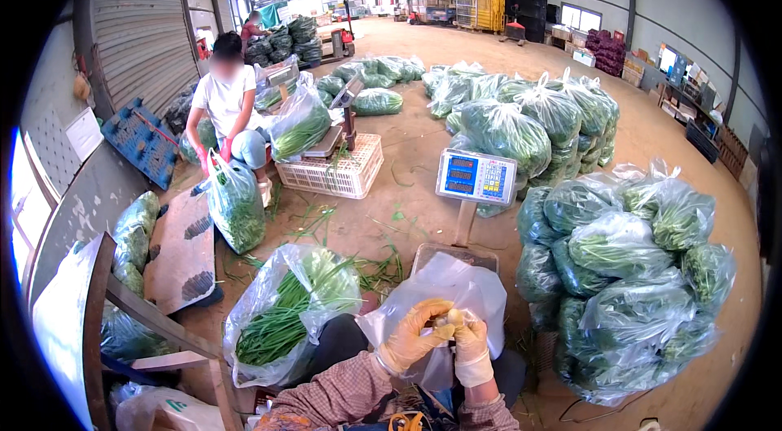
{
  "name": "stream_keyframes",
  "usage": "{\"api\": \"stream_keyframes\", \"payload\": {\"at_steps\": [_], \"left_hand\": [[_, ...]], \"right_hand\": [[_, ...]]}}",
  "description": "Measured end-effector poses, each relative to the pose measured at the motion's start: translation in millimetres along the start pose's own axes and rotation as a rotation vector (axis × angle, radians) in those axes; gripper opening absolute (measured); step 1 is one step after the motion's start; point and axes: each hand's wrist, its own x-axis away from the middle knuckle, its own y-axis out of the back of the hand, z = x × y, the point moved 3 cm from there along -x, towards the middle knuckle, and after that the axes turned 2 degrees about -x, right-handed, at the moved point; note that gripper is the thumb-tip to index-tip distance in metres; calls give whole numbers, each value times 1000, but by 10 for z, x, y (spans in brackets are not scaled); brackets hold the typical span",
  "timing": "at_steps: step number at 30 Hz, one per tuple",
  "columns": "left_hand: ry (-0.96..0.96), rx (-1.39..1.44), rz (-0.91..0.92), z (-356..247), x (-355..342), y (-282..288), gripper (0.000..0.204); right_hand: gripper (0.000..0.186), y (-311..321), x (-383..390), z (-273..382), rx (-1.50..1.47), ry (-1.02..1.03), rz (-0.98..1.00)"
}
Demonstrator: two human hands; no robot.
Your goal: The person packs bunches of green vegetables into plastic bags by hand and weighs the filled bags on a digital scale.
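Both forearms enter from lower edge, plaid sleeves, gloved. Left hand (411,337) curled, fingers pinched shut. Right hand (471,343) upright, fingertips closed, touching left fingertips. Wrists bent inward, close together; right grip just beside left hand.

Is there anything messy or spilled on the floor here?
Yes. Loose green stalks lie scattered on the dirt floor between the white crate and the open bag of greens, outside any bag. Nothing else looks spilled.

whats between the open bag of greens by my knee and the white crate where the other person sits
In the head view, mostly bare dirt floor strewn with loose green stalks lies between the open bag of greens and the white crate; a tied bag stands off left.
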Motion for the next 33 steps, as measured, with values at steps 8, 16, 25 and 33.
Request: {"api": "stream_keyframes", "payload": {"at_steps": [8,16,25,33], "left_hand": [[32,-123,20,-98,69,63,32],[196,201,-15,133,173,156,10],[337,269,-285,556,246,576,9],[181,338,41,234,348,472,11]], "right_hand": [[10,139,-59,-247,82,120,-7],[19,-47,-6,-344,34,30,-27],[12,347,-66,-398,-5,-160,-41],[20,156,-119,-272,1049,625,437]]}}
